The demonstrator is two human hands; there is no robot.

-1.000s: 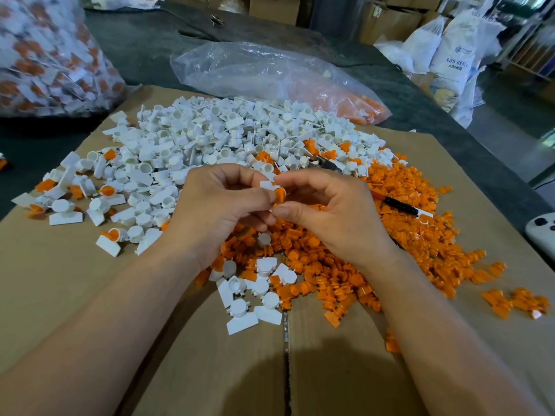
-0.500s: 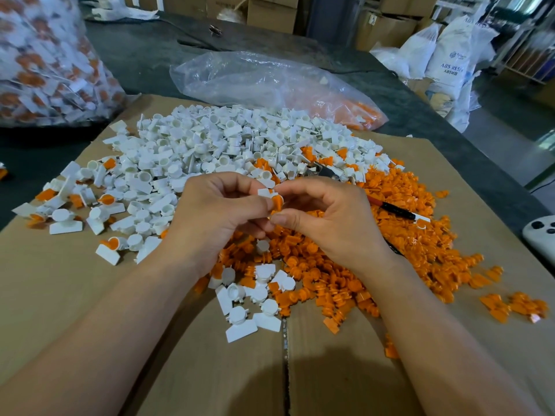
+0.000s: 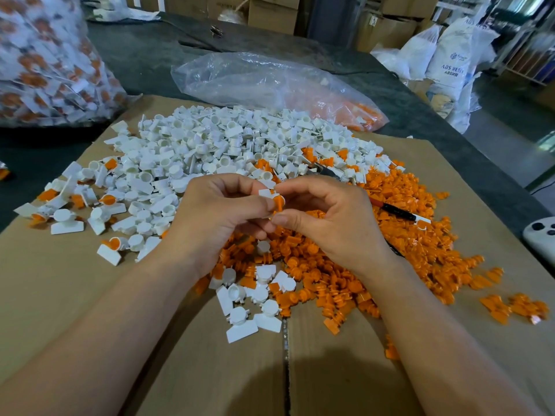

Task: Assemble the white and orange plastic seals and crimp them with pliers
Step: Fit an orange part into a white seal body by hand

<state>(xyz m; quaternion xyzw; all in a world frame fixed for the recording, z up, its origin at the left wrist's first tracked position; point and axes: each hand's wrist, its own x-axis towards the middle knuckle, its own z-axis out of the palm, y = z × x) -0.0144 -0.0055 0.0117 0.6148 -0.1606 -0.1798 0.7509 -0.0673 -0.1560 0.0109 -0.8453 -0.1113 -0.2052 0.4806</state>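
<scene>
While the two parts are brought together in mid-air above the middle of the cardboard (image 3: 60, 295), the hands work thumb to thumb. The left grip (image 3: 222, 217) pinches a white cup (image 3: 265, 193) and the right grip (image 3: 333, 223) pinches an orange plug (image 3: 278, 202), tab upright and touching the cup. Holding them raised probably makes it easier to line the plug up with the cup's mouth. Fingers hide the joint, so I cannot tell whether it is seated.

Stock looks sorted to suit each hand. The white heap (image 3: 225, 151) covers the cardboard's far and left part, and the orange heap (image 3: 405, 235) covers its right and middle.

The pliers (image 3: 396, 211) lie on the cardboard's right half, nose buried where the heaps meet and handle just beyond the right grip. That puts them within easy reach for the crimp, which I judge is not yet begun.

Joined seals (image 3: 109, 244) lie along the cardboard's left side, apart from most loose stock. A full bag (image 3: 45, 70) of white and orange pieces, probably finished seals, sits on the surface off the cardboard's far-left corner.
</scene>
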